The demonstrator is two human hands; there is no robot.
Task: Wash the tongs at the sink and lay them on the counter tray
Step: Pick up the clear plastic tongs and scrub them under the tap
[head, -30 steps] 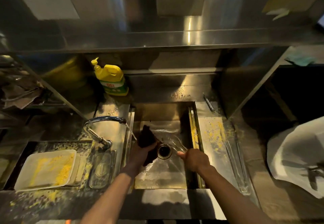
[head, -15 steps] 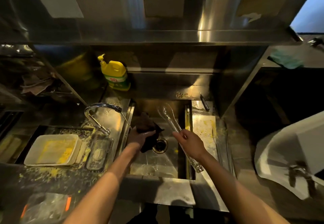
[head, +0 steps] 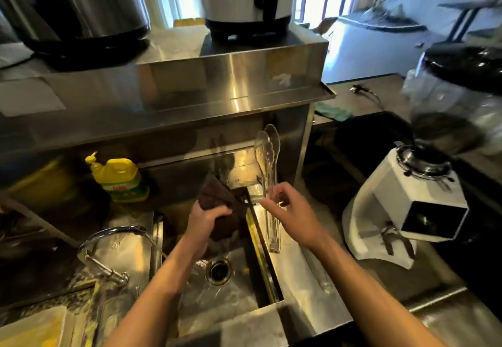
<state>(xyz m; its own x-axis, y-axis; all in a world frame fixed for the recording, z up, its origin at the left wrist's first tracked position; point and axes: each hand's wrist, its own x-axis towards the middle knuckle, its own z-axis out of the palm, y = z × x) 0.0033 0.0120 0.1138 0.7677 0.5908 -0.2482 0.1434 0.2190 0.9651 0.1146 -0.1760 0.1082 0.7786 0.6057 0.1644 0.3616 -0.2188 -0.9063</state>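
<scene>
Clear plastic tongs (head: 268,167) stand nearly upright above the right rim of the steel sink (head: 217,289), scalloped tips pointing up and away. My right hand (head: 288,208) pinches them around the middle. My left hand (head: 206,220) grips a dark brown cloth (head: 217,197) over the sink basin, just left of the tongs. The drain (head: 218,270) lies below the hands. A curved tap (head: 108,240) stands at the sink's left. A pale tray (head: 32,327) smeared with yellow shows at the bottom left corner.
A yellow dish-soap bottle (head: 119,178) stands behind the sink on the left. A white coffee grinder (head: 413,205) sits on the counter to the right. Large steel urns (head: 81,4) stand on the shelf above. Yellow residue dots the counter left of the sink.
My right hand has lifted the tongs out of the basin and raised them upright. The left hand rose with the cloth. My head tilted up, bringing the shelf and urns into view.
</scene>
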